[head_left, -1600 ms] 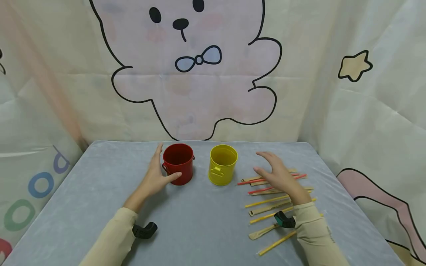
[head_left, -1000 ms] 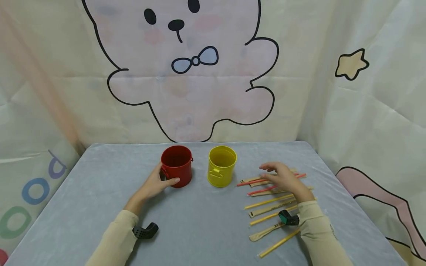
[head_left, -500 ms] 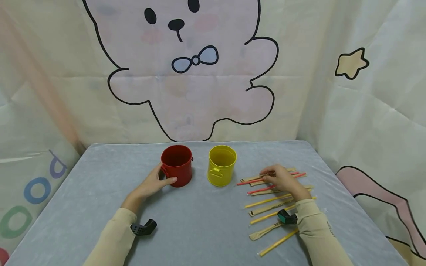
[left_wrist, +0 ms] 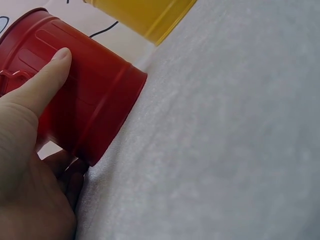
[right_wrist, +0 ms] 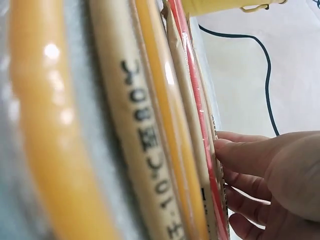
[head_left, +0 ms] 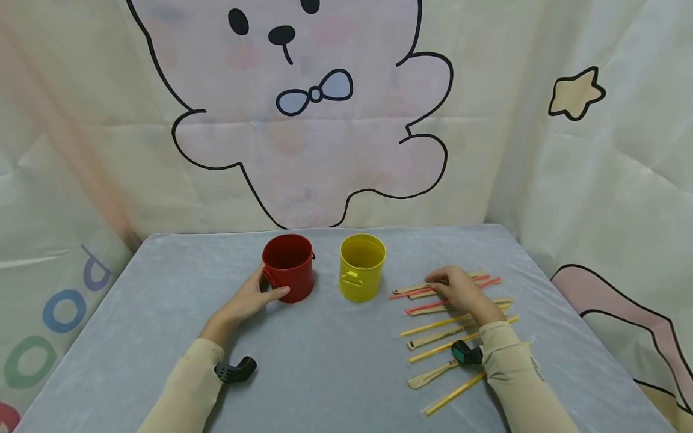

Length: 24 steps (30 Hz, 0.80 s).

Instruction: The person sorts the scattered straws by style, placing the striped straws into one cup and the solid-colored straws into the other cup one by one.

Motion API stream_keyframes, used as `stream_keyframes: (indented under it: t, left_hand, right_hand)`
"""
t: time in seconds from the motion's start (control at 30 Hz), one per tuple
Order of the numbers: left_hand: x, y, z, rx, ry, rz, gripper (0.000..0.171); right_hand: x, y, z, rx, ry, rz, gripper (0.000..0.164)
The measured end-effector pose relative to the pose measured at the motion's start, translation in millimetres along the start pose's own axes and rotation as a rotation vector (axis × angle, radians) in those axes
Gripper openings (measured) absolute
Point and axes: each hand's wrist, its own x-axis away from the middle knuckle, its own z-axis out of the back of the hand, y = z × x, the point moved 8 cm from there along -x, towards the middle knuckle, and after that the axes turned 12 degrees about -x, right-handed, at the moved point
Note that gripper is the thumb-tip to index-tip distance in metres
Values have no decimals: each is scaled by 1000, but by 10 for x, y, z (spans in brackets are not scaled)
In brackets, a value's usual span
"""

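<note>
My left hand [head_left: 246, 300] holds the side of a red bucket [head_left: 289, 273]; in the left wrist view its thumb [left_wrist: 47, 75] lies against the bucket wall and the other fingers are low on the far side. The bucket stands upright on the table. At the back of a row of straws, my right hand [head_left: 460, 291] has its thumb and fingers on a paper-wrapped straw [head_left: 408, 289], seeming to pinch it. Red straws [head_left: 428, 306] lie close by in clear wrapping. Nearer me, yellow straws [head_left: 455, 394] alternate with paper-wrapped ones [head_left: 433, 374]. The right forearm hides some straw ends.
A yellow bucket [head_left: 361, 276] stands upright between the red bucket and the straws. Grey-blue cloth covers the table [head_left: 325, 373]. A printed curtain [head_left: 346, 150] hangs behind its back edge. Each wrist carries a black device [head_left: 235, 370].
The left hand has closed from beside the red bucket onto its side. My right hand has come down onto the back straws, its fingers drawing together. The straws show no clear shift.
</note>
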Motion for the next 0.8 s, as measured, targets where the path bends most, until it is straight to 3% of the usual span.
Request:
stream_keyframes:
  t: [0.43,0.6,0.8]
  left_hand:
    - [57,17,58,-1,16,-12,74]
    - [41,19,30,15,10,-27,72]
    - [31,25,12,21,13,-41,72]
  right_hand:
    - [7,-99,10,-18,-11,18,15]
    - [101,-160,139,31,77,51,14]
    - [164,-367,352,51,215,149,13]
